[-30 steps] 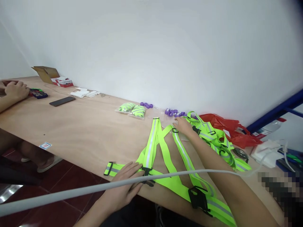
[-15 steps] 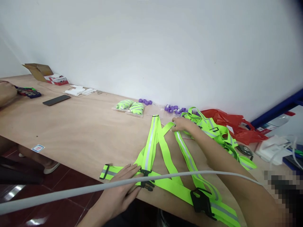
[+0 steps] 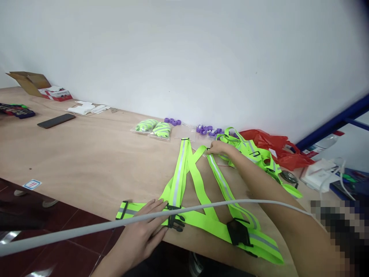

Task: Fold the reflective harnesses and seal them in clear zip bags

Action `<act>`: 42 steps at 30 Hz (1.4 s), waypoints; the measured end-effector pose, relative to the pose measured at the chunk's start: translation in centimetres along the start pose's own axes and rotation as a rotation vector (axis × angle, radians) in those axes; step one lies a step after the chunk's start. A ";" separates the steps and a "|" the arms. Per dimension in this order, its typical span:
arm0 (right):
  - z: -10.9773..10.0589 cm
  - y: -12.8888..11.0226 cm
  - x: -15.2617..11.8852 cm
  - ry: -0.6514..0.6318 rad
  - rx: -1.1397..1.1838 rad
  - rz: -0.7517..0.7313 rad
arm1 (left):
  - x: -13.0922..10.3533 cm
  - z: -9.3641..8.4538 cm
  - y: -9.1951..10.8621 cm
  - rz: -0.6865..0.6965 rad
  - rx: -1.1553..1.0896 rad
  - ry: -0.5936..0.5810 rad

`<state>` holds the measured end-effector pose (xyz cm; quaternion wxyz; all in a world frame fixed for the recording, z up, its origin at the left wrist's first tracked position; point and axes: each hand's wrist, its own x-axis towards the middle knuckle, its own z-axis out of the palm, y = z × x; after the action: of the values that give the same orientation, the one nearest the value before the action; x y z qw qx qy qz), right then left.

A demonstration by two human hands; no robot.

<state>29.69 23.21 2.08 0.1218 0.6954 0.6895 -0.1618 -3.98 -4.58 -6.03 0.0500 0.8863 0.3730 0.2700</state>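
Observation:
A neon-green reflective harness point(image 3: 179, 181) with grey stripes and black buckles lies spread on the wooden table. My left hand point(image 3: 144, 229) rests on its waist strap, fingers stretched out flat, just left of a black buckle point(image 3: 175, 222). Farther out, my right hand point(image 3: 216, 147) pinches the top end of the right shoulder strap point(image 3: 219, 173) at a small black slider. A larger black buckle piece point(image 3: 238, 232) sits at the strap's lower right. Across both the left hand and the harness view runs a grey cable point(image 3: 86, 231), close to the camera.
Behind my right hand lies a heap of green straps point(image 3: 248, 148) beside a red plastic bag point(image 3: 268, 142). Two bagged strap bundles point(image 3: 161, 130) and several purple rolls point(image 3: 211, 130) line the wall. A dark phone-like slab point(image 3: 56, 120) and a cardboard box point(image 3: 29, 82) are leftward.
The camera view has turned slightly right, so the table's contents sit farther left. Another person's hand at the far left has left view. Both my hands keep their places on the harness.

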 end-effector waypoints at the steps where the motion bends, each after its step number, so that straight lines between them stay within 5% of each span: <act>1: 0.0 0.1 0.0 0.003 0.032 0.015 | 0.0 0.0 0.0 0.003 -0.004 0.005; 8: 0.4 0.4 0.1 0.034 0.307 0.077 | 0.1 -0.6 -0.1 -0.009 -0.039 0.056; 13: 1.4 0.4 -0.4 0.077 0.443 0.078 | 2.9 -1.5 4.0 0.070 -0.229 0.212; 15: 1.7 0.4 -0.6 0.094 0.460 0.076 | 5.4 -0.3 6.8 0.117 -0.359 0.103; 18: 1.9 0.4 -0.9 0.117 0.445 0.074 | 9.8 3.4 10.5 0.007 -0.423 -0.068; 23: 2.2 0.8 -1.0 0.110 0.390 0.053 | 13.7 9.0 12.8 -0.118 -0.364 -0.277; 29: 2.8 1.3 -0.3 0.080 0.371 0.018 | 13.4 9.8 12.8 -0.107 -0.422 -0.221; 42: -0.6 1.4 1.9 0.386 0.264 0.049 | 11.9 9.3 12.9 -0.090 -0.503 -0.113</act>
<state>31.16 25.19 1.84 -0.1004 0.7398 0.6559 -0.1115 15.88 -4.54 -4.96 0.3015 0.8422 0.3299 0.3018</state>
